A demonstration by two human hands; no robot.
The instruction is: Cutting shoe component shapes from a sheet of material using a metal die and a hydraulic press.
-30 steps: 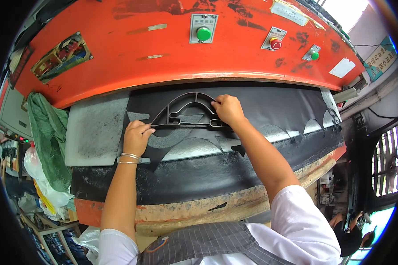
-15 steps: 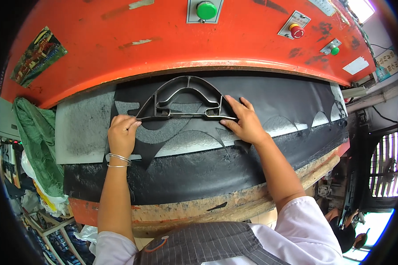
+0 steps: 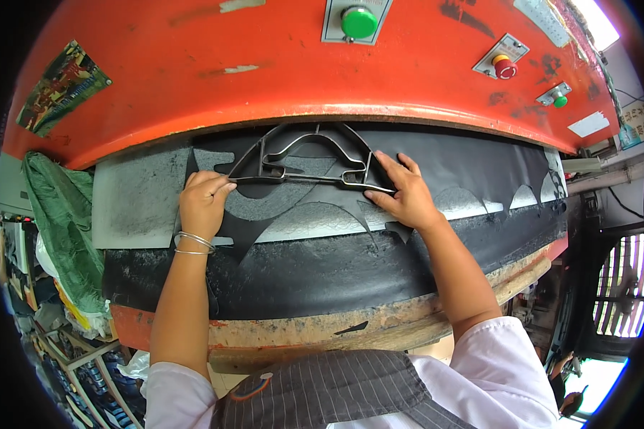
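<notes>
A metal cutting die (image 3: 315, 178), an arched frame of steel strips with a long straight bar, rests on a black sheet of leather-like material (image 3: 472, 161). My left hand (image 3: 204, 204) grips the die's left corner between thumb and fingers. At the right corner my right hand (image 3: 410, 194) holds it, thumb at the bar and fingers along the outer side. The red press's lower edge hides the top of the arch. Curved cut-outs in the sheet show the scuffed pale cutting board (image 3: 132, 207) underneath.
The red press beam (image 3: 215, 93) spans the far side, bearing a green button (image 3: 358, 23), a red knob (image 3: 504, 68) and a smaller green button (image 3: 560, 101). Black material (image 3: 322, 275) covers the near side above a worn wooden edge (image 3: 265, 336). Green cloth (image 3: 68, 236) hangs at left.
Both hands have slid the die away from me, so its arch top has passed under the press edge. The view has shifted slightly. Both hands keep their hold.
</notes>
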